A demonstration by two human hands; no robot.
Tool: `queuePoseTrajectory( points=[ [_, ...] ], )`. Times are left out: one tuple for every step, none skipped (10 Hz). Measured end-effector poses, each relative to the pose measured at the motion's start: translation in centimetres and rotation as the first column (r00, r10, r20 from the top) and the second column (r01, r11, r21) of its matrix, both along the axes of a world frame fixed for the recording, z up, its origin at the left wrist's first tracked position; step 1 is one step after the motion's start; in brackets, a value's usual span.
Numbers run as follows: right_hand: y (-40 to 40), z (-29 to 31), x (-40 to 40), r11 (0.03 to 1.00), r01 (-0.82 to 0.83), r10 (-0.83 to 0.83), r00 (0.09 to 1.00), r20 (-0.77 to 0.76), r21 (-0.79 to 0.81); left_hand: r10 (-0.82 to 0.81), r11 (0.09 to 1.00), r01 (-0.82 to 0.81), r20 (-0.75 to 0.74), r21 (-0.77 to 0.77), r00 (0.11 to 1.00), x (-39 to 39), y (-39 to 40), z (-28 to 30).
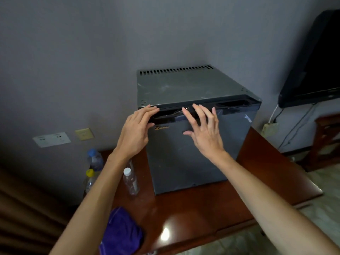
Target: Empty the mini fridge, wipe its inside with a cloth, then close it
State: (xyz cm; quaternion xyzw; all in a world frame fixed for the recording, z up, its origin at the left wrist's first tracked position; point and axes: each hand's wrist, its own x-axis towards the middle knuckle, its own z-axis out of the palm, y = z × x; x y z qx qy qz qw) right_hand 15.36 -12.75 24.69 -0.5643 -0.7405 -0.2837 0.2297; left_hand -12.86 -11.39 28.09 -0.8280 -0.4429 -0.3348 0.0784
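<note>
The grey mini fridge (pixel 200 153) stands upright at the desk's back edge, door shut. A crumpled purple cloth (pixel 121 234) lies at the front left edge.

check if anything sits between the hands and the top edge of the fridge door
Nothing visible does. The left hand rests its fingers on the top edge of the fridge door and the right hand is open just in front of it. The bottles and purple cloth lie lower on the table.
</note>
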Motion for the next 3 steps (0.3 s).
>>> queuePoseTrajectory(
  points=[
    [-0.1, -0.5, -0.2, 0.999, 0.004, -0.004, 1.0, -0.002, 0.034, -0.002, 1.0, 0.002, -0.016, 0.0, 1.0, 0.1, -0.2, -0.1],
    [-0.9, 0.6, -0.3, 0.999, -0.047, 0.048, 0.998, -0.045, 0.016, 0.053, 0.998, -0.054, -0.066, -0.018, 0.996, 0.2, -1.2, 0.8],
    [-1.8, 0.8, -0.6, 0.987, -0.158, 0.159, 0.972, -0.176, 0.019, 0.156, 0.986, -0.149, -0.098, 0.072, 0.983, 0.8, -3.0, 0.3]
  ],
)
